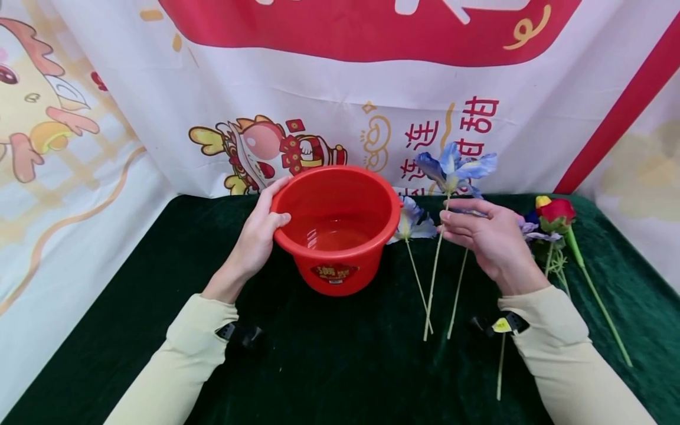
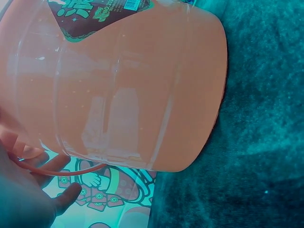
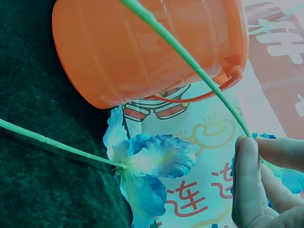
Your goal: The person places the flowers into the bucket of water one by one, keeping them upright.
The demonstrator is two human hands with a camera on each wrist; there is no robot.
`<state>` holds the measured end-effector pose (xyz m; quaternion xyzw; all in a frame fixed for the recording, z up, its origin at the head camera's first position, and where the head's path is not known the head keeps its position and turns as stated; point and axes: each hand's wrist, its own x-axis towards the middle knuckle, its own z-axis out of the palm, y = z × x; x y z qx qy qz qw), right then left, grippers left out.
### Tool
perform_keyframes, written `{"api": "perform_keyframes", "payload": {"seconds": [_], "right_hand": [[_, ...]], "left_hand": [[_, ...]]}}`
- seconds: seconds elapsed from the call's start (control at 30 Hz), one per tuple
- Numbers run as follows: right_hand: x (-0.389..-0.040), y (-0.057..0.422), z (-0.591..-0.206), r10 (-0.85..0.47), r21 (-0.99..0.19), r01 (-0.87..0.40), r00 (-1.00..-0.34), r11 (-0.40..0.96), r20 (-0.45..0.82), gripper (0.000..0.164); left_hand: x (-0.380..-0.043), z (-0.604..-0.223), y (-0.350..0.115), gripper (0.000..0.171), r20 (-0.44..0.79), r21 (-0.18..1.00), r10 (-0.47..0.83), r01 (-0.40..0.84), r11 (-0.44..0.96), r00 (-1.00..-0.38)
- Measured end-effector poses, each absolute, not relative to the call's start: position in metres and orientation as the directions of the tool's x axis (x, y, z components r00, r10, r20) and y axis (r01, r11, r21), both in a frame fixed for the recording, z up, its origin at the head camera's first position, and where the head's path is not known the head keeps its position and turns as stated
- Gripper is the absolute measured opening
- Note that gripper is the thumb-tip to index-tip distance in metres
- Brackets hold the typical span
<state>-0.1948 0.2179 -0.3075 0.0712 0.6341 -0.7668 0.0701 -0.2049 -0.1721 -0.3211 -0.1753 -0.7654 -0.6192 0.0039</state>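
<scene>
A red plastic bucket (image 1: pixel 340 268) stands on the dark green cloth, its mouth facing up. My left hand (image 1: pixel 260 227) grips the bucket's left rim, thumb over the edge; in the left wrist view the fingers lie by the thin wire-like handle (image 2: pixel 66 173). With my right hand (image 1: pixel 486 236) I pinch the stem of a blue artificial flower (image 1: pixel 450 165) just below its bloom, held upright to the right of the bucket. The same stem (image 3: pixel 190 61) crosses in front of the bucket in the right wrist view. A second blue flower (image 1: pixel 411 221) lies between bucket and hand.
Another stem (image 1: pixel 458 295) lies under the right hand, its bloom mostly hidden. Farther right are a red rose (image 1: pixel 558 211) and a purple flower (image 1: pixel 536 232). A printed white and red backdrop (image 1: pixel 319 77) hangs behind the green cloth (image 1: pixel 329 360).
</scene>
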Motion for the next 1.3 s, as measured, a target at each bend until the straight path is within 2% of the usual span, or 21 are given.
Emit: {"api": "perform_keyframes", "payload": {"seconds": [0.43, 0.9, 1.3], "right_hand": [[-0.191, 0.216, -0.306, 0.027, -0.947, 0.133, -0.989, -0.293, -0.147, 0.016], [-0.187, 0.215, -0.298, 0.081, -0.922, 0.060, -0.992, -0.382, -0.098, 0.024], [-0.185, 0.212, -0.293, 0.111, -0.872, -0.007, -0.992, -0.490, -0.054, 0.021]], "left_hand": [[-0.204, -0.323, -0.172, 0.066, 0.220, 0.948, 0.262, 0.270, 0.170, -0.939], [-0.204, -0.323, -0.171, 0.066, 0.238, 0.944, 0.265, 0.287, 0.162, -0.934], [-0.205, -0.323, -0.171, 0.066, 0.238, 0.944, 0.257, 0.285, 0.166, -0.937]]}}
